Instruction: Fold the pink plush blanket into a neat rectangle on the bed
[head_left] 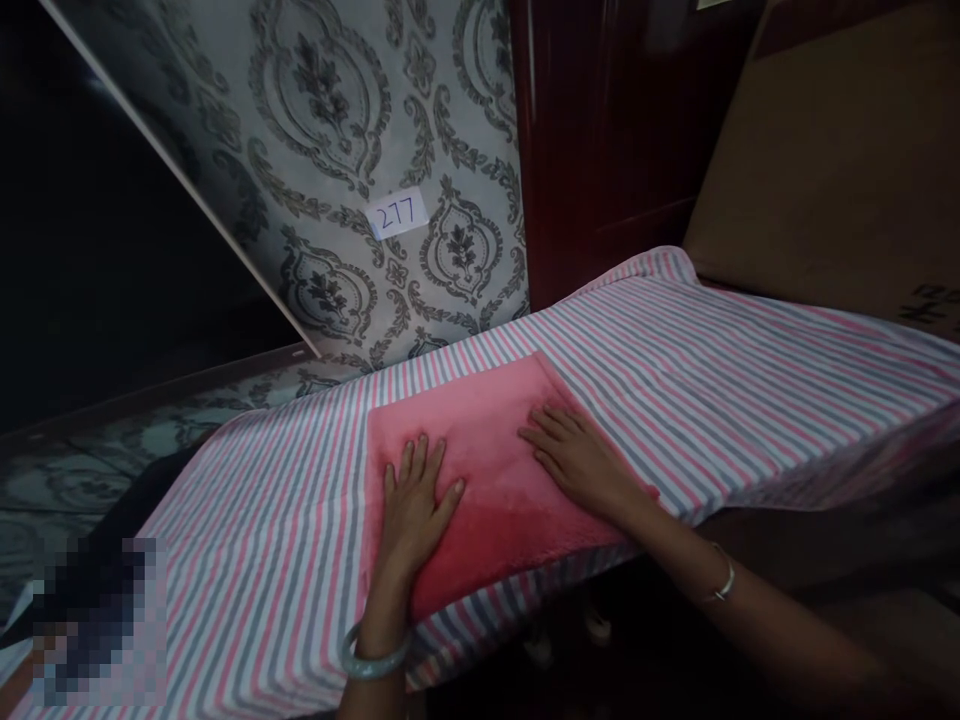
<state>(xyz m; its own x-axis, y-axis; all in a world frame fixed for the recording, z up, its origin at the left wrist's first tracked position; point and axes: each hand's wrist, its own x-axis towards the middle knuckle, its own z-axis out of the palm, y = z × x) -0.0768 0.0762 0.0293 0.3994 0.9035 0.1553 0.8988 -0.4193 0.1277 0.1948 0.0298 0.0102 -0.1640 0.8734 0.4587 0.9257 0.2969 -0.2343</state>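
Note:
A pink and red cloth, soft-looking like a towel and roughly rectangular, lies flat on a striped cover. My left hand rests palm down on its left part, fingers spread. On the right part of the cloth, my right hand also lies flat with its fingers stretched out. Neither hand grips anything. The lower part of the cloth looks darker red, and its near edge reaches the edge of the surface.
The pink, grey and white striped cover drapes over the surface. Behind stand a patterned wall with a paper label reading 277, a dark red wooden panel and a large cardboard box. A blurred-out person is at lower left.

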